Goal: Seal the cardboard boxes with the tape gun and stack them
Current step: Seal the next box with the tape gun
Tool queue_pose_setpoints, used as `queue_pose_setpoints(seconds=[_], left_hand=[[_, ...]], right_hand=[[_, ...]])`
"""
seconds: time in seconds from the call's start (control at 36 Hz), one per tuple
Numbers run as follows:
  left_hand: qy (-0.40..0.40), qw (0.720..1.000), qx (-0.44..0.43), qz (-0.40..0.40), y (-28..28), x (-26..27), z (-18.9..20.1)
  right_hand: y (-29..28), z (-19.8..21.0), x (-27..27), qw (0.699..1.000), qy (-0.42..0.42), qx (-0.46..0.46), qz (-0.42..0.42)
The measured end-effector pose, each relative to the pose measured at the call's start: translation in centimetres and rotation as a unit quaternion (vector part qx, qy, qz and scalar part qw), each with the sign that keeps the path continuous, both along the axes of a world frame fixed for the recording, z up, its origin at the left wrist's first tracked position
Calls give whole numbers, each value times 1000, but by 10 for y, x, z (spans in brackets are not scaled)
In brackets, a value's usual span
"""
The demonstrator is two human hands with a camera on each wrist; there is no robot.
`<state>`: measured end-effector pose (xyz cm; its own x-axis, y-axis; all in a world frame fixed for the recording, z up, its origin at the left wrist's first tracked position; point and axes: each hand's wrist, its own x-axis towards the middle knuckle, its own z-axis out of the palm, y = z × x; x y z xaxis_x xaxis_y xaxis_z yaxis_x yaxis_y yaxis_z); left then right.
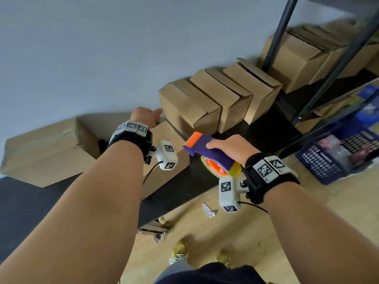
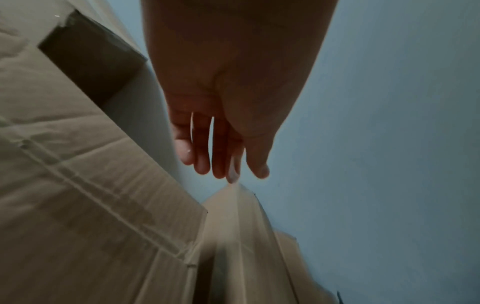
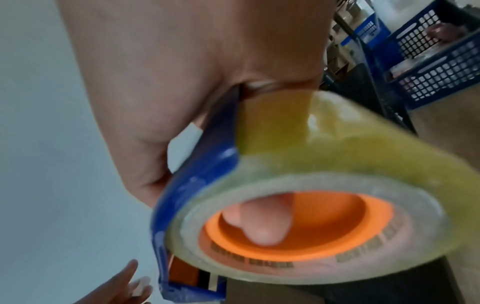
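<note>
My right hand [image 1: 227, 145] grips the purple and orange tape gun [image 1: 205, 149] above the black tabletop; in the right wrist view its yellowish tape roll [image 3: 337, 164] fills the frame and a fingertip sits inside the orange core [image 3: 311, 236]. My left hand [image 1: 146, 116] reaches forward with straight fingers [image 2: 221, 156] and holds nothing, hovering over the far edge of a cardboard box [image 1: 174, 136] [image 2: 78, 185] that lies in front of me. Behind that box, a row of three cardboard boxes [image 1: 190, 103] stands along the wall.
A large cardboard box [image 1: 47, 150] lies at the left. More boxes [image 1: 293, 56] sit on a dark metal rack [image 1: 279, 33] at the right. A blue plastic crate [image 1: 338, 158] stands on the wooden floor, and a paper scrap [image 1: 209, 210] lies by the table edge [image 1: 184, 201].
</note>
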<state>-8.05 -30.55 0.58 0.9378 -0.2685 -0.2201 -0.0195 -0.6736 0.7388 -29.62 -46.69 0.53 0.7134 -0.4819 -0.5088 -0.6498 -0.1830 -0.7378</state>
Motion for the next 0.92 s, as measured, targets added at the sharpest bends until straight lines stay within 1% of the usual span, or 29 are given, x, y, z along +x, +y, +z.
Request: queue_pose_setpoints(seconds=[0.06,0.14,0.25,0.44,0.64,0.75,0.86,0.92], left_hand=[[8,999,33,-31,-3,4,-2],[-3,996,68,-61,-5,10,-8],[-28,994,79,-74,-8,18,-19],[-43,989,112,-89,-17,27,-31],[-35,989,131,-58,-24,33,-45],[-13,988,128,-82,-23,37,-49],[6,980,167,-108,-26,35,-49],[14,980,174,-100,-26,30,-51]], right_hand=[[1,-6,1,1000,8,5,-13],[5,-14,2,999,19,12,-29],[9,-23,5,998,20,8,-55],[16,-37,14,996,23,-5,-80],[18,-45,22,996,36,-18,-82],[17,-47,24,996,36,-4,-84],[14,-47,24,995,39,6,-95],[13,-46,24,994,42,8,-96]])
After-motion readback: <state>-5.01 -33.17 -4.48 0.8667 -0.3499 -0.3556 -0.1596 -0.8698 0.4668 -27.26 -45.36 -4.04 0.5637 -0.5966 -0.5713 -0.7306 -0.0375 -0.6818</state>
